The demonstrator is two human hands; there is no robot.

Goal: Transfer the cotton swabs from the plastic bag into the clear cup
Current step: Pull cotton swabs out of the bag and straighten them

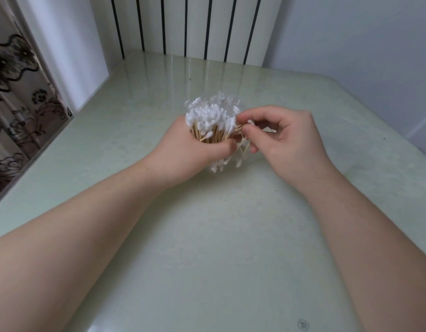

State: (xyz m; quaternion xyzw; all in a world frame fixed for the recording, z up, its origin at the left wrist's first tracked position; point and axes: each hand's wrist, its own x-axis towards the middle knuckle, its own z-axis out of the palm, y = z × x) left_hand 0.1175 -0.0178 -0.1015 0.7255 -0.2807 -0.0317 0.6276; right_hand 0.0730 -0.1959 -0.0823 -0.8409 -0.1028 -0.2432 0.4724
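Observation:
A thick bundle of cotton swabs [210,123] with wooden sticks and white tips stands upright in the middle of the table. My left hand [185,149] grips the bundle round its sticks. Clear plastic [221,97], either the bag or the cup, shimmers above and around the tips; I cannot tell which. My right hand [281,137] is just right of the bundle, its thumb and fingers pinching a few swabs [245,127] at the bundle's edge. Some white tips [220,164] poke out below my left hand.
The pale green glossy table [207,236] stretches wide around my forearms. A white radiator with dark slots [190,25] stands behind the far edge. A patterned curtain [17,104] hangs at the left. A small white scrap [269,130] lies behind my right hand.

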